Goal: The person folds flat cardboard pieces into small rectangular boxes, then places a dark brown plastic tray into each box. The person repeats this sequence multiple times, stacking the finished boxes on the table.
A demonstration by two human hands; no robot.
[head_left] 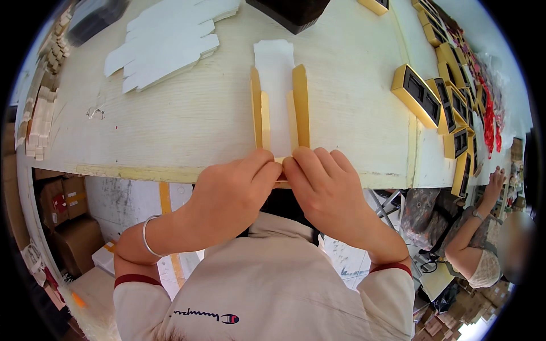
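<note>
A partly folded box (281, 102), white inside and gold outside, lies at the table's near edge. Both of its long gold sides stand up, and its far end flap lies flat. My left hand (239, 182) pinches the near left corner of the box. Opposite it, my right hand (324, 179) grips the near right corner, with the fingers of both hands bent and almost meeting at the near end. A small piece of the near end shows between the hands; the rest of that end is hidden by my fingers.
Flat white box blanks (165, 42) are stacked at the far left. A dark tray stack (289, 12) stands at the far middle. Several gold boxes with black inserts (417, 94) line the right side. Another person's arm (472, 236) shows at the right; cartons (77, 227) stand below left.
</note>
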